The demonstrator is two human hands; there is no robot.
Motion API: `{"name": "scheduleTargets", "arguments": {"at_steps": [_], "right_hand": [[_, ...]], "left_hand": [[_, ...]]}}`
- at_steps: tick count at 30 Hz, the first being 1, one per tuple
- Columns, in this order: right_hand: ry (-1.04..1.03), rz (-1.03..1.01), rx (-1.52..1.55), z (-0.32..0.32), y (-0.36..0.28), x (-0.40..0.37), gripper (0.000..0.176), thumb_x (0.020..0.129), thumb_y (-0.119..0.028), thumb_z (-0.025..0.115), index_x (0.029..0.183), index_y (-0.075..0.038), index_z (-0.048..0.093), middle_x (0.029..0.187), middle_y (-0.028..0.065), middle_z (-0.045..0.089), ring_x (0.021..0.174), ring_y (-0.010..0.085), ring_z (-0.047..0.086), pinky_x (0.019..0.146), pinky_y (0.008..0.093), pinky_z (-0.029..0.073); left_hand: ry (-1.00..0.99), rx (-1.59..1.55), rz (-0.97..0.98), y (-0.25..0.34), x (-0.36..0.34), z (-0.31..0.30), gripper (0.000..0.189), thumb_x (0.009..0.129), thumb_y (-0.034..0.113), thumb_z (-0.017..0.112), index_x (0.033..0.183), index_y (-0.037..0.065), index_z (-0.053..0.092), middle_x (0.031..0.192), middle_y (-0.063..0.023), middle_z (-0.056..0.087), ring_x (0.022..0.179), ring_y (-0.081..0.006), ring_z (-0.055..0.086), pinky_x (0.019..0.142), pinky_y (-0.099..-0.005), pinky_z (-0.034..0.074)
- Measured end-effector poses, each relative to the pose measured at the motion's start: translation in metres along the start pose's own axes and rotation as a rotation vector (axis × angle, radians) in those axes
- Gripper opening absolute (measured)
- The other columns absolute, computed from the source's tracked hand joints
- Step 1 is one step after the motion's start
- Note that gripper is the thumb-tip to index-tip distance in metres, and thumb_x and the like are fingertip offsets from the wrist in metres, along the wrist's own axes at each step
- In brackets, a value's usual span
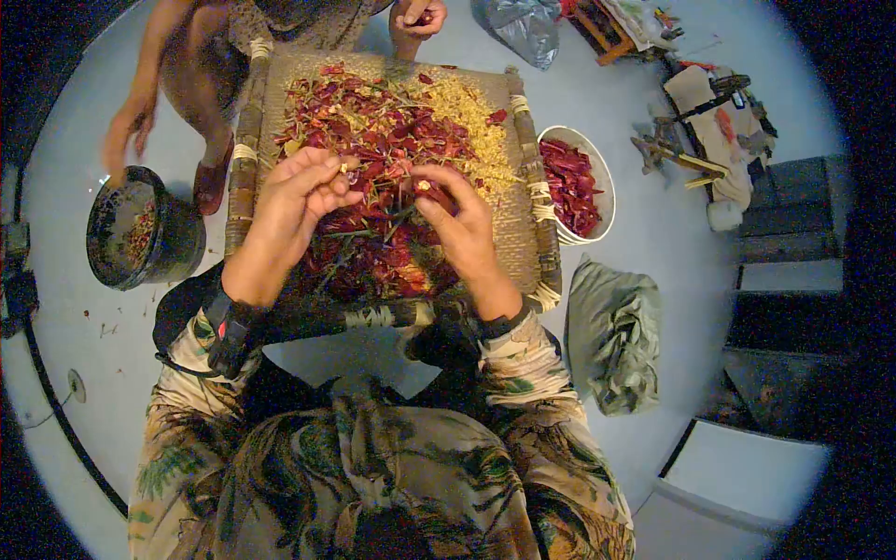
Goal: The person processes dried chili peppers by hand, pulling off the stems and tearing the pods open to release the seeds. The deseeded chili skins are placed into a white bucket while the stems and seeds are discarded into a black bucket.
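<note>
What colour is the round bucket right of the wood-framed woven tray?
The round bucket is whitish; it shows best in the head view.

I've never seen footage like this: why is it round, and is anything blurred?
Head view: wide-angle lens distortion, apparently, makes it round, with dark, grainy corners; the co-worker's hand by the black bucket is smeared, probably by motion; the wearer's left hand looks sharper.

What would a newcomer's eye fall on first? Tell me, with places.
Probably the red heap in the middle, on the woven tray, with yellow bits bright along its far right. Next, the two hands over it: left and right. Then the white bucket, right of the tray.
</note>
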State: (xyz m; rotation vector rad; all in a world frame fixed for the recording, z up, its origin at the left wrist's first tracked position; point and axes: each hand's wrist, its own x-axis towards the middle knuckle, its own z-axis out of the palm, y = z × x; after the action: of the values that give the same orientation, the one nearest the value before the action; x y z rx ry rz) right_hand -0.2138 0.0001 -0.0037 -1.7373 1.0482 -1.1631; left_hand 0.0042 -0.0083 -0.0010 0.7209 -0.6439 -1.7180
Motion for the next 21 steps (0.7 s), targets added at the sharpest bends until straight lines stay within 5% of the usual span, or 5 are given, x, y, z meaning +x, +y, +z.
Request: {"name": "scheduleTargets", "arguments": {"at_steps": [5,9,13,18,21], "right_hand": [[0.004,0.344,-0.369,-0.014,0.047,0.001,0.023,0.081,-0.01,0.058,0.103,-0.001,0.059,0.098,0.0114,0.063,0.091,0.0255,0.062,0.083,0.0344,0.047],[0.1,0.686,0.352,-0.044,0.054,0.012,0.031,0.088,-0.023,0.057,0.108,-0.001,0.051,0.092,0.0119,0.061,0.073,0.0201,0.063,0.063,0.0294,0.054],[0.396,0.578,0.462,-0.102,0.071,0.015,0.031,0.091,-0.026,0.05,0.106,0.001,0.049,0.091,0.0144,0.06,0.077,0.0241,0.062,0.068,0.0366,0.057],[0.821,0.283,1.264,-0.174,0.088,0.009,0.042,0.091,-0.029,0.049,0.115,0.006,0.043,0.12,0.022,0.048,0.111,0.0333,0.049,0.09,0.0424,0.048],[0.739,0.371,0.914,-0.165,0.101,0.005,0.041,0.09,-0.028,0.052,0.112,0.006,0.046,0.111,0.0206,0.054,0.105,0.0318,0.054,0.089,0.0425,0.049]], "left_hand": [[0.088,0.026,-0.025,-0.004,0.0,-0.001,0.009,0.085,0.007,0.052,0.093,0.002,0.051,0.085,-0.0065,0.058,0.069,-0.0127,0.057,0.073,-0.0377,0.054],[0.122,0.033,-0.014,-0.004,0.0,0.002,0.013,0.085,0.005,0.049,0.098,0.002,0.05,0.087,-0.0062,0.057,0.069,-0.013,0.057,0.073,-0.0383,0.054],[0.115,0.057,-0.027,-0.009,0.001,-0.003,0.017,0.084,0.004,0.047,0.1,0.001,0.049,0.088,-0.0057,0.055,0.07,-0.0133,0.057,0.073,-0.039,0.054],[0.111,0.063,-0.046,-0.01,0.002,-0.004,0.018,0.084,0.005,0.047,0.101,0.0,0.05,0.085,-0.0047,0.054,0.071,-0.0133,0.056,0.074,-0.039,0.054],[0.128,0.074,-0.046,-0.012,0.0,-0.002,0.017,0.083,0.007,0.049,0.1,0.001,0.051,0.084,-0.0042,0.053,0.072,-0.013,0.055,0.073,-0.0382,0.054]]}}
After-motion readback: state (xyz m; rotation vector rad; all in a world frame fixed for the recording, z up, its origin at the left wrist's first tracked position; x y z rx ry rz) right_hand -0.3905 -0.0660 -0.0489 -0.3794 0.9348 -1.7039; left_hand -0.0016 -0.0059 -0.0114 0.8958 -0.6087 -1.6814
